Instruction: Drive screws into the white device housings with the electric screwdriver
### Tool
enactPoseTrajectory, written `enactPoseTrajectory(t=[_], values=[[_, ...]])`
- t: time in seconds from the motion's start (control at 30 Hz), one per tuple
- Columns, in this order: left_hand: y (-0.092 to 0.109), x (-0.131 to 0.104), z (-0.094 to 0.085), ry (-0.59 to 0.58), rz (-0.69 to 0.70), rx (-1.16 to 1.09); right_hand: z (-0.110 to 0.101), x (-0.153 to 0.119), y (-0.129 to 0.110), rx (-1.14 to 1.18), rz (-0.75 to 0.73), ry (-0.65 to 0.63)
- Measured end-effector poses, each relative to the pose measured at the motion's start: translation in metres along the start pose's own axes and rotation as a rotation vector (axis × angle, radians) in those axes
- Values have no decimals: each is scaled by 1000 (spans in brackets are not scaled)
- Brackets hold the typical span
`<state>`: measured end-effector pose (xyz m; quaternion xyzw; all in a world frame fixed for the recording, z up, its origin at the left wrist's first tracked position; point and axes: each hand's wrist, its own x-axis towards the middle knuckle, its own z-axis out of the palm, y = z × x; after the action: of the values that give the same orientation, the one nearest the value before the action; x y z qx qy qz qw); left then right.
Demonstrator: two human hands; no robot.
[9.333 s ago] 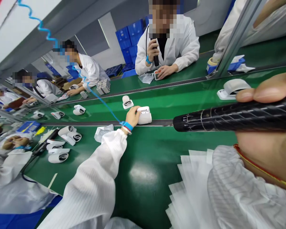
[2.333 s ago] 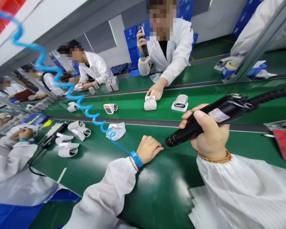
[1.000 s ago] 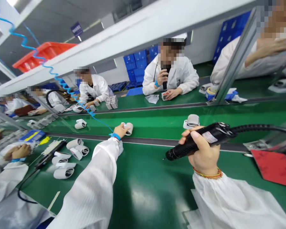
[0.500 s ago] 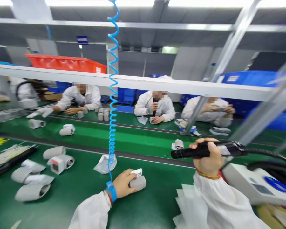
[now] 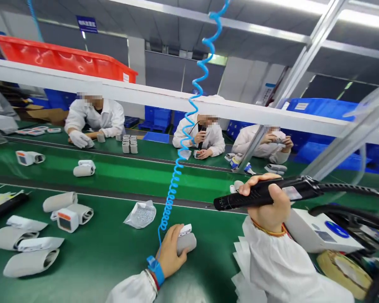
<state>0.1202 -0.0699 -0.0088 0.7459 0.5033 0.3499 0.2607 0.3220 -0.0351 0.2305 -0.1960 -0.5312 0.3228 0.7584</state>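
Single head-worn view, facing forward and down over green bench (image 5: 113, 252); left hand (image 5: 171, 254), right hand (image 5: 270, 212) close.

On my feed, the black tool (image 5: 231, 202) looks like matt plastic. Left of it I see a soft cloth-like grey roll (image 5: 187, 244); below it, a smooth, glossy tabletop (image 5: 208, 273).

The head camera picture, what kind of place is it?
Probably a factory assembly line. People in white coats are at long green benches, many similar white-and-grey devices lie around, and the right hand holds a black tool like a powered screwdriver.
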Motion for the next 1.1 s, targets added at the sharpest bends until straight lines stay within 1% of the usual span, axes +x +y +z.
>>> enactPoseTrajectory(t=[0.1,0.2,0.27,0.33,0.4,0.5,0.6,0.67,0.7,0.77,0.87,0.93,1.1], values=[[3,6,17,53,-33,45,-10,-2,10,34,72,-63],[5,16,32,52,-30,64,-24,-3,19,85,134,-111],[7,22,37,54,-18,68,-34,-4,23,113,167,-124],[9,28,38,45,-25,96,-42,-4,25,128,193,-120],[13,31,36,18,-41,154,-45,-4,25,135,214,-106],[18,32,28,-24,-32,247,-43,-3,20,136,239,-94],[24,31,19,-59,-4,304,-37,-1,15,121,276,-153],[28,32,14,-78,-1,337,-34,-2,15,115,310,-232],[31,32,12,-79,2,356,-34,-3,16,109,327,-243],[35,33,8,-55,25,394,-34,-6,18,100,377,-292],[40,34,4,-6,105,424,-36,-9,23,90,470,-418],[44,35,3,9,149,426,-36,-9,24,72,515,-473],[50,36,-1,17,178,439,-30,-8,28,-10,562,-463]])
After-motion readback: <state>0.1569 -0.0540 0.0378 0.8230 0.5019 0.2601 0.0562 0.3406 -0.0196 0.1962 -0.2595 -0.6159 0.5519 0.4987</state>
